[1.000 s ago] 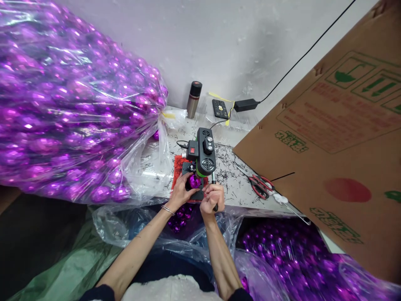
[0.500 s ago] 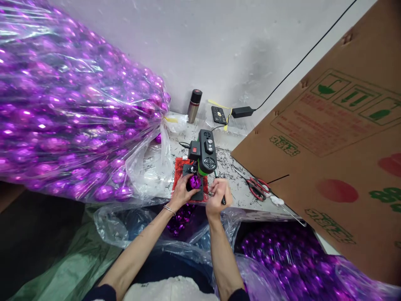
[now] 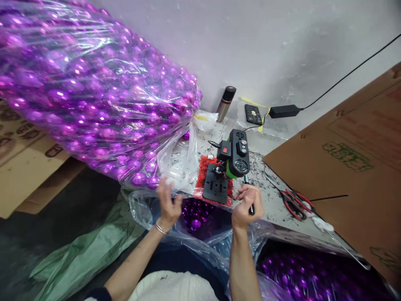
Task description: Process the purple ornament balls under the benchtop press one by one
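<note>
My right hand (image 3: 248, 205) is wrapped round the black-gripped lever (image 3: 252, 210) of a small black and green bench machine (image 3: 239, 154). The machine's dark slotted base plate (image 3: 216, 184) lies on a red mat (image 3: 200, 190), with no ball on it. Left of the plate, my left hand (image 3: 169, 205) hangs in the air near the table edge, a little blurred. Its fingers are apart and I see nothing in them. Below the edge, shiny purple balls (image 3: 196, 215) sit in an open clear plastic bag (image 3: 140, 209).
A huge clear bag of purple balls (image 3: 103, 100) fills the left. Behind the machine stand a flask (image 3: 226, 104), a black phone-like item (image 3: 253, 114) and a power adapter (image 3: 285, 111). Red-handled scissors (image 3: 296, 204) lie beside a large carton (image 3: 351, 167). More balls (image 3: 300, 271) are below right.
My left hand has moved left off the base plate, and the purple ball it held there is gone from the plate. The view has turned left. My right hand stays on the lever.
</note>
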Demonstrator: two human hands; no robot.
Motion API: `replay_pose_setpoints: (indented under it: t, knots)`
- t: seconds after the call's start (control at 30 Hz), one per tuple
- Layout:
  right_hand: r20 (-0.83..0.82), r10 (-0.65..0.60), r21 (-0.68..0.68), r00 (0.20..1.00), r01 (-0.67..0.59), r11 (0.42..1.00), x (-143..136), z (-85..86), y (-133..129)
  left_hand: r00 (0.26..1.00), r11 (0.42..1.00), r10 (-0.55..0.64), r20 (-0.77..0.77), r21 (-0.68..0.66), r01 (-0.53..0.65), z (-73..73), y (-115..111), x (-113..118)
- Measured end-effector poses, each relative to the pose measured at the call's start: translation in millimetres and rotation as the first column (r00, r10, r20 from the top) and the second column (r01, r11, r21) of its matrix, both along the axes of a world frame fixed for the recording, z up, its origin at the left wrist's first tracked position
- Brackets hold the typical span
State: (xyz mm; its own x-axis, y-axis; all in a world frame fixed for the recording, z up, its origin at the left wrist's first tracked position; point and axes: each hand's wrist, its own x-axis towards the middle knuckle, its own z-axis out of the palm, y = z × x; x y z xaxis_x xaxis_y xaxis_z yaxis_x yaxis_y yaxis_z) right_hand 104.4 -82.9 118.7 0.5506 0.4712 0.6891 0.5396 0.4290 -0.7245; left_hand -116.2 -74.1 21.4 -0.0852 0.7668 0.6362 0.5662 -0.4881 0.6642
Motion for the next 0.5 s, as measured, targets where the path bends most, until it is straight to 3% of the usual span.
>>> replay_pose_setpoints:
  t: [0.03,0.1,0.13,0.2,0.27,0.33,0.5]
  knots:
    - [-0.007,-0.003,-0.001,1.000,0.003,1.000,0,0.3,0,0.978,0.982,0.188,0.089,-0.008,-0.188,3.5,9,-17]
    - [-0.012,-0.006,0.004,1.000,0.006,1.000,-1,0.9,1,0.850,0.880,0.474,0.231,-0.110,-0.461,9.0,33,-56]
    - [-0.012,-0.008,0.010,1.000,0.008,1.000,-2,0.9,1,0.769,0.819,0.574,0.281,-0.193,-0.541,10.7,46,-75]
    - [-0.018,-0.014,0.025,1.000,0.015,1.000,-3,0.3,2,0.669,0.733,0.674,0.313,-0.396,-0.553,12.1,71,-108]
    - [-0.037,-0.019,0.034,0.999,0.020,0.999,-5,-0.3,2,0.694,0.697,0.679,0.242,-0.509,-0.505,12.3,92,-126]
    - [-0.066,-0.021,0.042,0.998,0.024,0.999,-7,0.0,3,0.759,0.702,0.629,0.165,-0.540,-0.464,12.5,109,-128]
    - [-0.146,-0.013,0.080,0.989,0.025,0.996,-15,3.8,7,0.859,0.753,0.498,0.123,-0.552,-0.358,14.4,146,-87]
